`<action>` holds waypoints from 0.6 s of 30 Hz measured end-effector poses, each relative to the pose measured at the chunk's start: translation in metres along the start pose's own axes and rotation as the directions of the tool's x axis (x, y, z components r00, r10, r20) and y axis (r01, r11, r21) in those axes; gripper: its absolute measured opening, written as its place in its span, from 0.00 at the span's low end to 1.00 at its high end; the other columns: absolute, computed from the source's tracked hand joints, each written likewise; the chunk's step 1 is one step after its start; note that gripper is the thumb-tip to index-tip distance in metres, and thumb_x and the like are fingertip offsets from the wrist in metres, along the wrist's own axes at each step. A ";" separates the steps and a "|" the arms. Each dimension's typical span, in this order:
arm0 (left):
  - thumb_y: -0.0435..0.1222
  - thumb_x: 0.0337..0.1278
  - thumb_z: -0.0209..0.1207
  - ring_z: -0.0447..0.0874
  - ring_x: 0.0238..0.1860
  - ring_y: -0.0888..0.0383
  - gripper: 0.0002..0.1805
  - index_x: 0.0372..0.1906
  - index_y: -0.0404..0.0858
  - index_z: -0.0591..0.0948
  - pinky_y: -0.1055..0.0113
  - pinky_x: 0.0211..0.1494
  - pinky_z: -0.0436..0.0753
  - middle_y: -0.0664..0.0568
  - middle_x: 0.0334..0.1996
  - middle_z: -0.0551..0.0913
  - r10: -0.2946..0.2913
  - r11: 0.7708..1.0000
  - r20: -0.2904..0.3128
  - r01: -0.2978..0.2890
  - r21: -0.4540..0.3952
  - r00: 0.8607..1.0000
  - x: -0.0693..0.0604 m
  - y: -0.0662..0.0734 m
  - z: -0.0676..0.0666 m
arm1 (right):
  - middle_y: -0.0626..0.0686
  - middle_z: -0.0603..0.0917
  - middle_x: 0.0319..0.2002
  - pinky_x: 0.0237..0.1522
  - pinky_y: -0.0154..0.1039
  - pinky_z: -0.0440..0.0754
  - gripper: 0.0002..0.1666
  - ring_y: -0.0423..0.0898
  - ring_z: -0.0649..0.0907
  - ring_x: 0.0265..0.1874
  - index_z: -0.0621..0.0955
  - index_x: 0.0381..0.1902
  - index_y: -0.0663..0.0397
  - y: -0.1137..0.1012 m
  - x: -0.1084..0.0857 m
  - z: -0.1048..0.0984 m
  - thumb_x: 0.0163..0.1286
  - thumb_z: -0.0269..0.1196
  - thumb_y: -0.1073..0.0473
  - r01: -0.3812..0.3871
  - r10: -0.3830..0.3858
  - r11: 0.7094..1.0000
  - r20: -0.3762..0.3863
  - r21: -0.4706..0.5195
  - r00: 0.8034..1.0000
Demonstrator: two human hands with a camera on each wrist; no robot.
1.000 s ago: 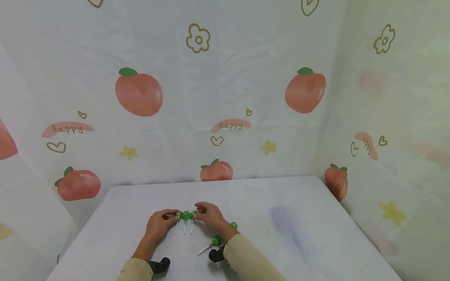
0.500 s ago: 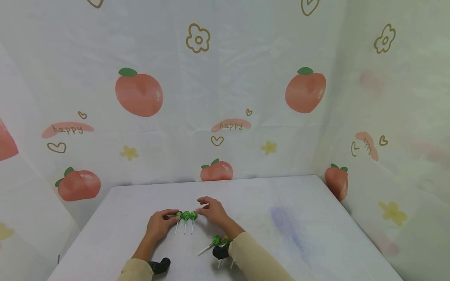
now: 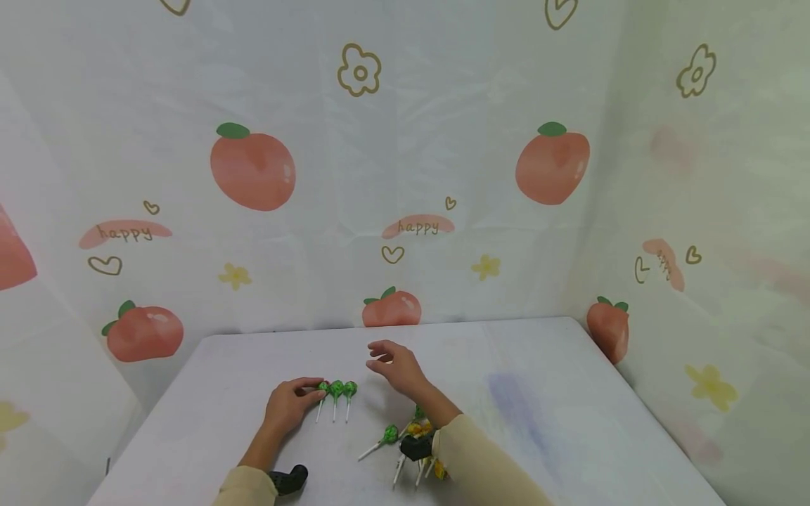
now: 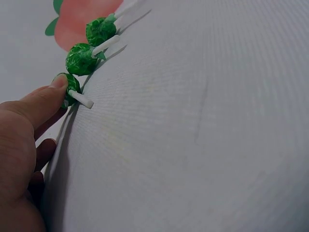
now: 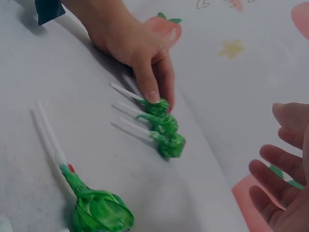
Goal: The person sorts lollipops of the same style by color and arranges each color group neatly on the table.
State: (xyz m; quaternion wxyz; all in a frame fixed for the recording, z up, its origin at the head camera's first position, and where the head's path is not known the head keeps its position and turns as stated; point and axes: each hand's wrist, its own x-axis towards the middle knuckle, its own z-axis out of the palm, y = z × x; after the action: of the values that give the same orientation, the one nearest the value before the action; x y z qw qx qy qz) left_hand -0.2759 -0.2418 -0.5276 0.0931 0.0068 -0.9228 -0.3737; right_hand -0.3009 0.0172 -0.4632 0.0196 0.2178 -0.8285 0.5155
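Note:
Three green-wrapped lollipops lie in a row on the white table, heads away from me and sticks toward me. My left hand [image 3: 286, 407] pinches the head of the leftmost lollipop [image 4: 74, 86] between thumb and finger. Right beside it are the middle lollipop [image 3: 337, 389] and the right-hand lollipop [image 3: 351, 389], their heads close together. My right hand [image 3: 399, 367] hovers to the right of the row, fingers loosely bent and apart. Nothing is in it, as the right wrist view [image 5: 285, 174] also shows.
Nearer me, under my right forearm, lies a loose group: a green lollipop [image 3: 389, 434] at its left, yellow-wrapped lollipops [image 3: 441, 469] and white sticks, partly hidden by the black wrist camera [image 3: 418, 447]. A printed cloth wall [image 3: 316, 281] borders the white table [image 3: 519, 450].
My right hand has let go of the right-hand lollipop and drawn back up and to the right, uncovering more of the loose group. My left hand has stayed on the leftmost lollipop.

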 end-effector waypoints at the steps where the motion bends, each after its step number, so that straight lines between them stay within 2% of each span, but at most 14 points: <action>1: 0.39 0.52 0.69 0.76 0.36 0.56 0.15 0.47 0.42 0.87 0.58 0.41 0.73 0.53 0.37 0.84 -0.001 1.000 -0.001 0.001 0.000 1.000 0.000 0.000 0.000 | 0.55 0.83 0.48 0.44 0.42 0.80 0.19 0.50 0.82 0.46 0.80 0.56 0.55 0.000 0.000 -0.003 0.70 0.63 0.57 0.003 -0.003 1.000 -0.001 -0.001 1.000; 6: 0.38 0.52 0.70 0.76 0.36 0.55 0.15 0.47 0.42 0.87 0.58 0.41 0.73 0.53 0.36 0.83 0.002 1.000 -0.005 -0.002 0.002 1.000 -0.001 0.000 0.000 | 0.51 0.84 0.45 0.43 0.40 0.80 0.18 0.48 0.81 0.44 0.80 0.55 0.53 0.002 -0.004 -0.015 0.70 0.62 0.56 -0.014 0.014 1.000 -0.002 -0.006 1.000; 11: 0.39 0.52 0.70 0.76 0.36 0.55 0.15 0.47 0.42 0.87 0.57 0.41 0.73 0.53 0.35 0.83 0.005 1.000 -0.010 -0.005 0.009 1.000 -0.001 -0.001 0.001 | 0.50 0.85 0.42 0.42 0.40 0.80 0.16 0.47 0.82 0.41 0.81 0.53 0.55 0.006 -0.010 -0.024 0.69 0.63 0.57 -0.024 0.024 1.000 -0.001 0.000 1.000; 15: 0.39 0.52 0.69 0.76 0.36 0.55 0.15 0.47 0.42 0.87 0.57 0.42 0.73 0.53 0.36 0.84 0.011 1.000 -0.015 -0.011 0.016 1.000 -0.001 -0.001 0.000 | 0.49 0.85 0.40 0.43 0.41 0.80 0.15 0.47 0.82 0.41 0.81 0.52 0.55 0.010 -0.017 -0.029 0.69 0.64 0.58 -0.040 0.040 0.999 0.024 0.004 0.999; 18: 0.39 0.52 0.69 0.76 0.36 0.55 0.15 0.47 0.42 0.87 0.56 0.42 0.73 0.53 0.36 0.84 0.013 1.000 -0.011 -0.012 0.018 1.000 0.000 -0.001 0.000 | 0.48 0.84 0.40 0.45 0.42 0.80 0.16 0.47 0.82 0.41 0.81 0.53 0.55 0.013 -0.022 -0.032 0.69 0.64 0.58 -0.082 0.082 0.997 0.056 0.001 0.995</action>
State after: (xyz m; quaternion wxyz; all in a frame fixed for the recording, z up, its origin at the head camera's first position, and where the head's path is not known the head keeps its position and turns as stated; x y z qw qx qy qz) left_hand -0.2756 -0.2426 -0.5286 0.1006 0.0040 -0.9256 -0.3650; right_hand -0.2917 0.0570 -0.4645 -0.0249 0.1979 -0.8361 0.5109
